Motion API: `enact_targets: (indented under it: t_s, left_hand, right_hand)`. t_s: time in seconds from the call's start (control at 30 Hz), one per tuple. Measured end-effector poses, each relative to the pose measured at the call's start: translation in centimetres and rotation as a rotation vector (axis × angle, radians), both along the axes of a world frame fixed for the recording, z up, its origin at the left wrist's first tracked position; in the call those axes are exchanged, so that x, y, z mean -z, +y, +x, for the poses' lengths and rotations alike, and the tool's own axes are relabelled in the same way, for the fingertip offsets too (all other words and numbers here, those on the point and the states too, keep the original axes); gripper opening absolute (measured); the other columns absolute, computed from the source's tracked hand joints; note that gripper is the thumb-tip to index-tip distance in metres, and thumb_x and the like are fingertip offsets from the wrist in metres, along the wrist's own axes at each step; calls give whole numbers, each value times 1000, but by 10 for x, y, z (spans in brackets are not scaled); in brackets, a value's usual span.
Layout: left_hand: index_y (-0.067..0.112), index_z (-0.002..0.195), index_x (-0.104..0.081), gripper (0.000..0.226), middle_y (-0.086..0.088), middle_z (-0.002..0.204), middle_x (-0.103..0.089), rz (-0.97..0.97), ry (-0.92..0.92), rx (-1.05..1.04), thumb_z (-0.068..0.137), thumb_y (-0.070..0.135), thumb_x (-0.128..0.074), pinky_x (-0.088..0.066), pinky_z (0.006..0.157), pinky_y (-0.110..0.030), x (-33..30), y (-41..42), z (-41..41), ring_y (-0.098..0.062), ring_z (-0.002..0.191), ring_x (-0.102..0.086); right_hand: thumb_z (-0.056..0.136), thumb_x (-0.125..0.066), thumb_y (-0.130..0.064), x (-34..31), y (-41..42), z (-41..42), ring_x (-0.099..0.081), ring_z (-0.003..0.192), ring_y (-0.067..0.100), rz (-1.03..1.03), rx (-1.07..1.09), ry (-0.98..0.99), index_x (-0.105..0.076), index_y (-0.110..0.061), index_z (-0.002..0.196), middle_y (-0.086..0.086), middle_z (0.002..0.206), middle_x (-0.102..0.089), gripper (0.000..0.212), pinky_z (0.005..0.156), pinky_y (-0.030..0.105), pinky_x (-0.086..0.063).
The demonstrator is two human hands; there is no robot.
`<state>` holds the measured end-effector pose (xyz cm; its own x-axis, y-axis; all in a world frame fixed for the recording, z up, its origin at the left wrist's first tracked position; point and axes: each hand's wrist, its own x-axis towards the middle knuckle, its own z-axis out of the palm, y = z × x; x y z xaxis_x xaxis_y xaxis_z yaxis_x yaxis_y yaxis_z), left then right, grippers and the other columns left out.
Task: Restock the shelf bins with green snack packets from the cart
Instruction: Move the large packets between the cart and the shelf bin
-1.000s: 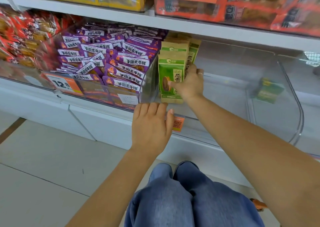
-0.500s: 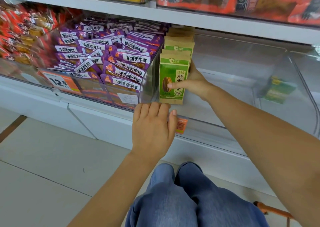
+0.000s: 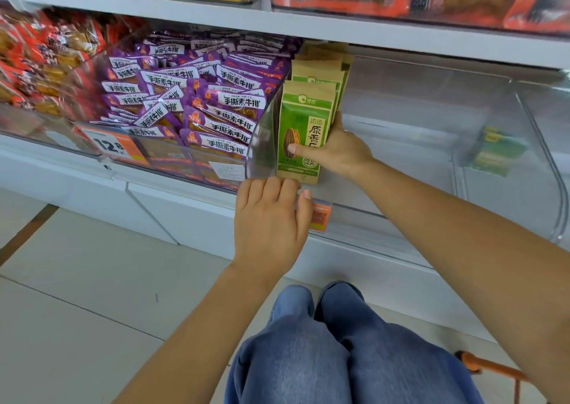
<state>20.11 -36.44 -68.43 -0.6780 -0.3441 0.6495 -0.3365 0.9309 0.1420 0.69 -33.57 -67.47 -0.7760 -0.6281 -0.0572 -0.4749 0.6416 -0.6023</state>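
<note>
Right hand (image 3: 336,153) wrapped around the front green packet (image 3: 303,132) at frame centre, thumb across its face, fingers behind. Packet upright at the left end of a clear bin (image 3: 431,156), against the divider, with more green packets (image 3: 320,67) lined up behind it. Left hand (image 3: 271,221) just below, fingers straight and together, resting on the bin's front edge, gripping nothing. Orange tag (image 3: 320,217) beside its thumb. Purple packets (image 3: 197,101) piled in the next bin to the left. Orange cart handle (image 3: 490,369) at lower right.
</note>
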Motion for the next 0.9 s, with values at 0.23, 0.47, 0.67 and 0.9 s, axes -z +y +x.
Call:
enact_targets:
  t_s: [0.23, 0.47, 0.67, 0.9]
  left_hand:
    - [11, 83, -61, 43, -6, 79, -58, 7, -10, 3, 101, 31, -28, -33, 77, -36, 1, 0, 0, -26, 75, -47]
    - [12, 85, -63, 42, -4, 79, -57, 4, -3, 4, 100, 31, -29, -32, 78, -35, 3, 0, 0, -25, 75, -46]
    - [12, 84, -63, 41, -5, 78, -57, -2, 1, -8, 100, 30, -30, -33, 78, -36, 3, 0, -1, -25, 74, -46]
    - [10, 81, -61, 40, -6, 76, -57, -9, 17, -2, 99, 29, -31, -33, 76, -36, 2, 0, 0, -26, 73, -46]
  right_hand:
    - [61, -70, -73, -1, 6, 4, -57, 118, 26, 30, -29, 47, -6, -19, 151, 3, 136, -55, 124, 93, 38, -48]
    - [80, -48, -74, -14, 2, 13, -65, 85, 30, 108, 118, 493, -1, -9, 152, 11, 100, -67, 108, 59, 30, -40]
    - [78, -47, -77, -11, 4, 21, -56, 67, 22, 212, 99, 531, 15, -6, 150, 11, 99, -65, 118, 53, 29, -37]
    - [71, -57, -77, -6, 6, 18, -65, 93, 26, 235, 53, 375, 23, -10, 148, 10, 112, -65, 130, 62, 30, -41]
